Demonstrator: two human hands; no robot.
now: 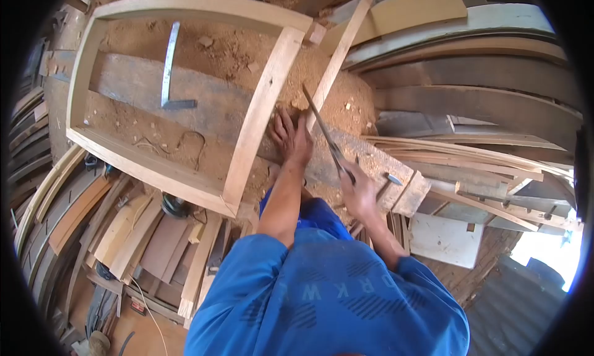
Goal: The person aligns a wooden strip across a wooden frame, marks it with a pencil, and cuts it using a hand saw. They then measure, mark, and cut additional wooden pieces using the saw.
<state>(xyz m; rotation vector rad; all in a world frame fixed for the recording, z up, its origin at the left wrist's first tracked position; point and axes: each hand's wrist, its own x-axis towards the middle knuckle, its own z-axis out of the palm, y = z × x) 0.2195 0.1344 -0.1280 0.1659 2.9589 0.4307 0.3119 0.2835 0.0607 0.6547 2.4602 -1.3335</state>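
Note:
My right hand [358,194] is closed around the dark handle of what looks like a handsaw [325,128], its narrow blade seen nearly edge-on. The blade's tip reaches up across the near part of a pale wooden strip [341,54]. My left hand [291,138] presses on the near end of that strip, its fingers partly bent over the bench; the exact grip is partly hidden. Just left of this hand lies a large rectangular wooden frame [263,118]. Inside the frame a metal try square [167,77] rests on the plank.
The workbench plank [216,96] is strewn with sawdust. A hammer-like metal head [393,179] lies at its right end. Stacked boards [470,77] fill the right side. More boards [167,244] lean at the lower left, near a dark power tool [175,205]. A white panel [447,238] lies at right.

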